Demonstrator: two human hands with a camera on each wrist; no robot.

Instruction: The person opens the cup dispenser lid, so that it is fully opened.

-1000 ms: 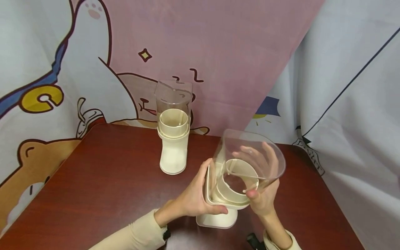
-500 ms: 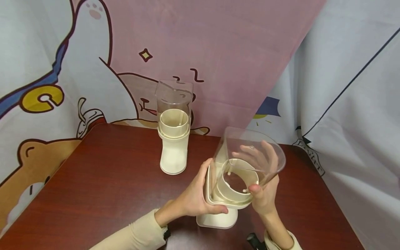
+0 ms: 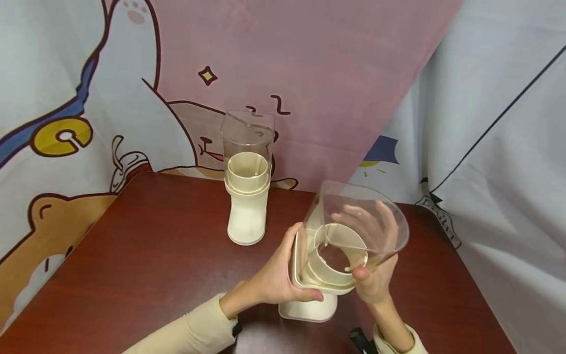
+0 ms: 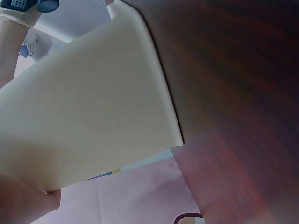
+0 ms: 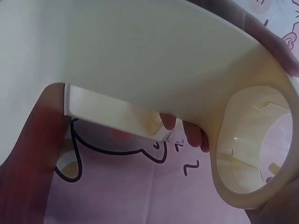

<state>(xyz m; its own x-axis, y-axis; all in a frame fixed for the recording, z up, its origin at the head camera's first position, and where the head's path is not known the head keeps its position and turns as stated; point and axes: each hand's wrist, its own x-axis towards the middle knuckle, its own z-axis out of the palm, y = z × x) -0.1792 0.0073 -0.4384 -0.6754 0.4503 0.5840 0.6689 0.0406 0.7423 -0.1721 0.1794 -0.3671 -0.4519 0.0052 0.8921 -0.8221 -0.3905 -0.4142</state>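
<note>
A cream plastic stand (image 3: 308,309) with a round ring (image 3: 333,275) and a clear container (image 3: 362,194) on top, like a gravity pet feeder's body, is tilted to the right between my hands. My left hand (image 3: 276,280) grips its collar at the left, thumb across the front. My right hand (image 3: 377,282) holds the clear container's right side, thumb at the ring, with fingers seen through the plastic. The stand's broad side wall (image 4: 93,93) fills much of the left wrist view. The ring's opening (image 5: 224,163) shows from below in the right wrist view. Whether the foot touches the table cannot be told.
A matching cream unit (image 3: 247,216) with a clear container (image 3: 247,130) stands upright at the back of the dark red table (image 3: 155,255). A printed cartoon cloth (image 3: 345,88) hangs close behind the table and along its sides.
Both hands keep their hold on the tilted stand, which barely moves. The right thumb has shifted slightly at the ring's edge. The camera view has shifted a little.
</note>
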